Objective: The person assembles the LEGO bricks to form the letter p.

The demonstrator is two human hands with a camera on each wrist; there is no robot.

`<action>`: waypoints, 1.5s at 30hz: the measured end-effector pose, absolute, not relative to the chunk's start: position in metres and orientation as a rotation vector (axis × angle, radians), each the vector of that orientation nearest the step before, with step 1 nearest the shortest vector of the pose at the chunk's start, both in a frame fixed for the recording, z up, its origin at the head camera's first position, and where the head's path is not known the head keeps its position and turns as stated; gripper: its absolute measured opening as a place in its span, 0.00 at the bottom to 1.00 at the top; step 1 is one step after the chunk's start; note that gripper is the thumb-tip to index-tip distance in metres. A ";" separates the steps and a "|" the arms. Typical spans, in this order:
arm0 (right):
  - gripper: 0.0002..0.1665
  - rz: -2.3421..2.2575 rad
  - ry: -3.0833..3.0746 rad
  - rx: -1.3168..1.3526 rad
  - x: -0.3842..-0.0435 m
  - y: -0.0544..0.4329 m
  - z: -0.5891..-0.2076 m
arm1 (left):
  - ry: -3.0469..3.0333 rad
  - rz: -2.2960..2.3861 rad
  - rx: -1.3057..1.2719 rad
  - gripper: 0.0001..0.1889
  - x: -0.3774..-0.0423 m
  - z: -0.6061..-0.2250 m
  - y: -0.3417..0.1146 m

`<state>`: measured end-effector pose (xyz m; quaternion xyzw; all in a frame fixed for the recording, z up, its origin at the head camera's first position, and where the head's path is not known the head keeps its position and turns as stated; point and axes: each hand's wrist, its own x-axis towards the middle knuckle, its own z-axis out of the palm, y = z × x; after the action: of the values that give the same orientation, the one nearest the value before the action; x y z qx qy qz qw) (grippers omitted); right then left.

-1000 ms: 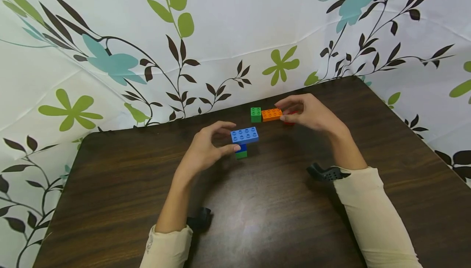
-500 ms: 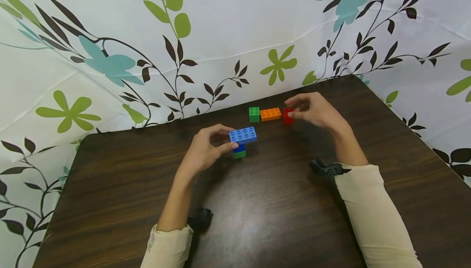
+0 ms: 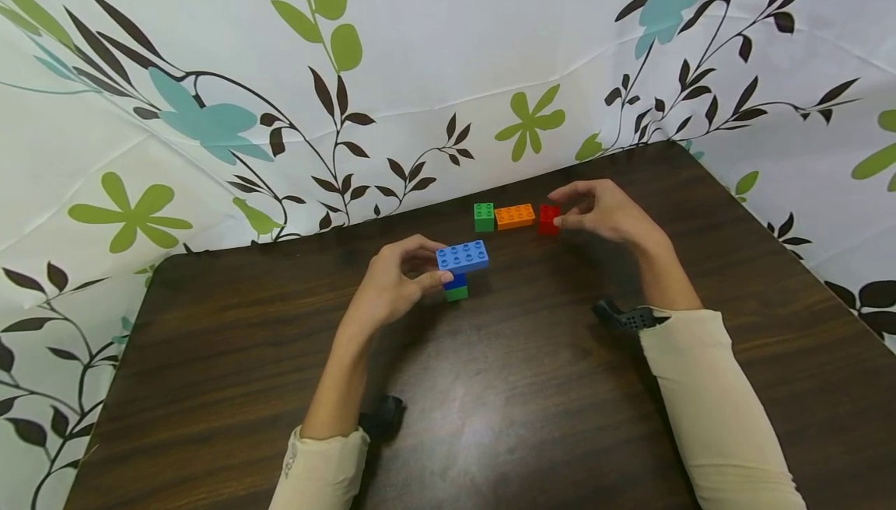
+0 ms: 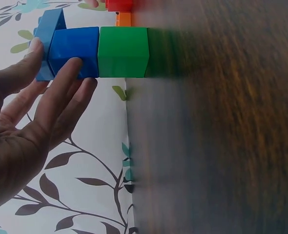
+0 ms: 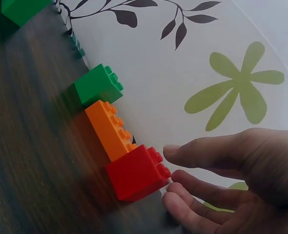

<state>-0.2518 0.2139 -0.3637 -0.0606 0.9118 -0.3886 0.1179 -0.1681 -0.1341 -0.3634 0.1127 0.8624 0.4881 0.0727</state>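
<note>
In the head view, the left hand [image 3: 392, 281] is left of centre, gripping a stack topped by a light blue brick [image 3: 462, 257]; only slivers of blue and green show beneath. Right of centre, the right hand [image 3: 609, 211] grips nothing, its thumb and fingers apart at the right side of the red brick [image 3: 548, 222]. Leftward from there lie the orange brick [image 3: 514, 217] and small green brick [image 3: 484, 218], on the table [image 3: 504, 417] before a patterned cloth [image 3: 448, 36].

The left wrist view bares the stack's side, upper left: a blue brick [image 4: 74, 51], then a green base [image 4: 123, 52] standing on the table. The thumb lies on the light blue brick, a fingertip on the blue.

The right wrist view, lower right, shows the fingers loosely bent beside the red brick's studs; I cannot tell whether one touches. Here the orange brick proves lower than both neighbours.
</note>
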 end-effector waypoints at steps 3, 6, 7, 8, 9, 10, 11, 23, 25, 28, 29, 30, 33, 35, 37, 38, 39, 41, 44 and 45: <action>0.28 -1.127 2.667 -0.183 -0.254 0.214 -0.367 | 2.593 1.461 0.331 0.18 -0.168 -0.364 -0.134; 0.28 -1.120 2.670 -0.181 -0.255 0.214 -0.370 | 2.589 1.461 0.327 0.18 -0.168 -0.364 -0.134; 0.29 -1.119 2.671 -0.180 -0.256 0.214 -0.371 | 2.587 1.461 0.325 0.18 -0.168 -0.364 -0.134; 0.29 -1.122 2.668 -0.177 -0.256 0.215 -0.372 | 2.585 1.461 0.324 0.18 -0.168 -0.364 -0.134; 0.29 -1.125 2.664 -0.173 -0.257 0.215 -0.373 | 2.584 1.463 0.325 0.18 -0.168 -0.364 -0.134; 0.29 -1.131 2.657 -0.164 -0.257 0.215 -0.374 | 2.582 1.465 0.325 0.18 -0.168 -0.364 -0.134; 0.30 -1.135 2.651 -0.157 -0.258 0.215 -0.375 | 2.580 1.466 0.323 0.18 -0.169 -0.364 -0.134; 0.31 -1.178 2.651 -0.161 -0.260 0.213 -0.384 | 2.576 1.454 0.319 0.18 -0.168 -0.363 -0.133; 0.31 -1.188 2.649 -0.159 -0.260 0.213 -0.385 | 2.575 1.452 0.320 0.18 -0.169 -0.363 -0.133; 0.30 -1.197 2.647 -0.156 -0.260 0.213 -0.385 | 2.576 1.448 0.320 0.18 -0.169 -0.363 -0.134; 0.30 -1.200 2.646 -0.157 -0.261 0.213 -0.385 | 2.577 1.446 0.320 0.18 -0.169 -0.363 -0.134; 0.30 -1.203 2.646 -0.155 -0.261 0.213 -0.385 | 2.576 1.445 0.319 0.18 -0.169 -0.363 -0.134; 0.29 -1.205 2.646 -0.151 -0.261 0.213 -0.385 | 2.577 1.442 0.315 0.18 -0.169 -0.364 -0.134; 0.29 -1.206 2.644 -0.143 -0.261 0.213 -0.384 | 2.573 1.445 0.312 0.18 -0.169 -0.364 -0.133; 0.29 -1.207 2.643 -0.135 -0.261 0.212 -0.384 | 2.572 1.446 0.313 0.18 -0.169 -0.364 -0.133; 0.29 -1.206 2.642 -0.131 -0.260 0.212 -0.383 | 2.572 1.447 0.314 0.18 -0.169 -0.364 -0.133; 0.29 -1.205 2.641 -0.127 -0.260 0.212 -0.383 | 2.572 1.447 0.314 0.18 -0.169 -0.364 -0.134; 0.29 -1.206 2.639 -0.121 -0.260 0.211 -0.382 | 2.574 1.445 0.313 0.18 -0.169 -0.364 -0.134; 0.29 -1.208 2.637 -0.113 -0.260 0.210 -0.381 | 2.574 1.443 0.312 0.18 -0.169 -0.364 -0.134; 0.29 -1.209 2.639 -0.112 -0.260 0.210 -0.381 | 2.573 1.442 0.311 0.18 -0.169 -0.364 -0.134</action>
<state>-0.2597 0.2104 -0.3806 -0.0382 0.9021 -0.4133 0.1182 -0.1690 -0.1339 -0.3644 0.1046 0.8642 0.4843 0.0875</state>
